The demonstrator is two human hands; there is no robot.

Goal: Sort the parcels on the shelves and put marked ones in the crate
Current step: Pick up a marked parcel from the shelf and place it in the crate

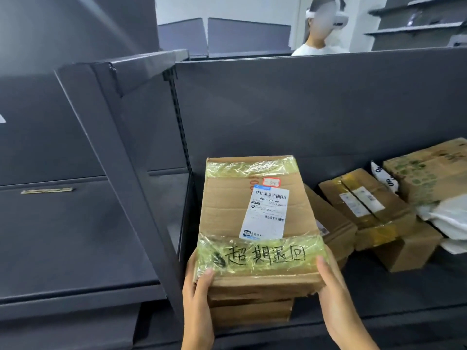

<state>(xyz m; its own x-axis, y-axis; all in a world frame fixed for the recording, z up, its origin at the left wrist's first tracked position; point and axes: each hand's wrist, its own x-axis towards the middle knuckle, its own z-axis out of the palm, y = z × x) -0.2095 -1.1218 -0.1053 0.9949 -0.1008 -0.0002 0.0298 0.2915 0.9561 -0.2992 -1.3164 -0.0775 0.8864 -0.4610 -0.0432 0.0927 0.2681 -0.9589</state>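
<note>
A brown cardboard parcel (pixel 255 218) with yellowish tape, a white shipping label and black handwritten characters on its near edge is tilted up in front of me. My left hand (pixel 195 299) grips its near left corner, thumb on top. My right hand (pixel 336 296) grips the near right corner the same way. A second, flatter cardboard box (pixel 250 313) lies under it on the dark shelf (pixel 391 286). No crate is in view.
More cardboard parcels (pixel 364 205) and white plastic mailers (pixel 449 218) crowd the shelf to the right. A dark upright post (pixel 131 178) divides off the shelf bay (pixel 63 236) at left. A person (pixel 321 34) wearing a headset stands behind the shelf's back panel.
</note>
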